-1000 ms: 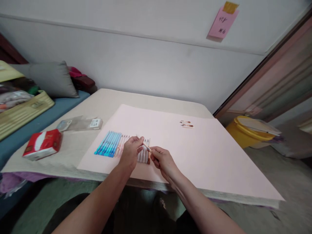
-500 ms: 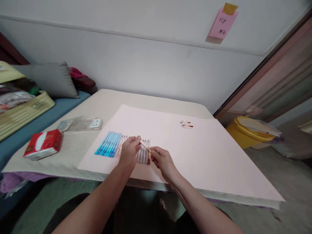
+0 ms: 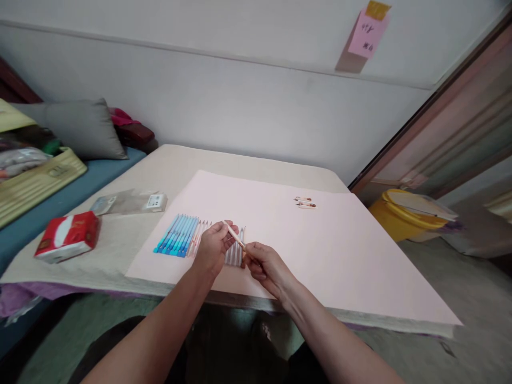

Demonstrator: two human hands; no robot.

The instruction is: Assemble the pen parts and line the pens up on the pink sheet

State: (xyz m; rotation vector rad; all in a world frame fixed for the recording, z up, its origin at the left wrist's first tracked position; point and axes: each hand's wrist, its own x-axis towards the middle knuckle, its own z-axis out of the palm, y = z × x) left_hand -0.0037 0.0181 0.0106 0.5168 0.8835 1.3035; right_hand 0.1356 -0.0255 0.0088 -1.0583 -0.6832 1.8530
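A slim cream pen (image 3: 235, 234) is held aslant above the pink sheet, between my two hands. My left hand (image 3: 216, 245) is closed at its upper end, thumb in front and fingers behind. Closed round its lower end is my right hand (image 3: 266, 264), which hides that part. Beneath them lies a row of pens: several blue pens (image 3: 176, 234) at the left, then several pale pinkish ones (image 3: 196, 237), then several greyish ones (image 3: 233, 257) partly covered by my hands. A small group of cream and brown pens or pen parts (image 3: 306, 205) lies farther back on the right.
The pink sheet (image 3: 340, 256) covers much of the cloth-topped table (image 3: 256, 162), which stands against a wall. A red tissue pack (image 3: 68, 237) and a clear plastic packet (image 3: 128, 202) lie at the left. On the floor at the right stands a yellow bin (image 3: 404, 216).
My right hand has slid its grip and turned slightly, with the pen tilted a little more upright. My left fingers have spread slightly behind the upper end.
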